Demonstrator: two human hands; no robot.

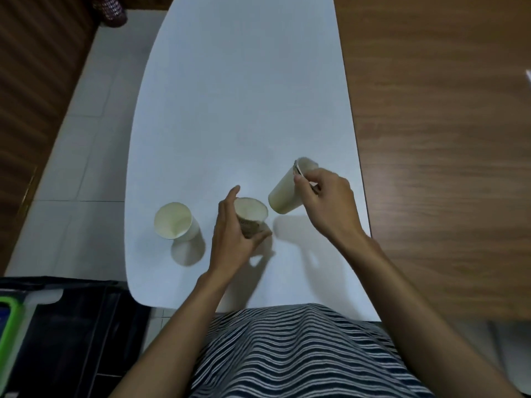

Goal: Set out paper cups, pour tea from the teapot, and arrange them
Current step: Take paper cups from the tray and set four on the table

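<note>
Overall: three paper cups sit or hang over a white desk (pixel 244 96), seen from above by the person working.
Left hand: the left hand (pixel 232 231) wraps a stack of cups (pixel 250 215) from its left side, mouth up, the stack standing low at the middle of the desk.
Left fingers: curled round the lower wall of the stack and clamped on it; the thumb (pixel 232 193) stands up, free of the rim, beside the stack's far left edge.
Right hand: the right hand (pixel 327 202) holds a single cup (pixel 284 193) in the air, just right of the stack.
Right fingers: pinched together on the rim of the single cup at its upper end, one fingertip inside the mouth and the rest outside.
Single cup: tilted, its base pointing down and left toward the stack, its mouth up and to the right; base and stack are close but apart.
Lone cup: a third cup (pixel 173 221) stands upright on the desk, well left of the left hand, touched by nothing.
Shadows: each cup and hand throws a soft shadow toward the near edge of the desk.
Surroundings: a wooden surface (pixel 445 139) adjoins the desk on the right, pale floor tiles (pixel 86 156) lie to the left, and a striped garment (pixel 301 354) fills the bottom.
</note>
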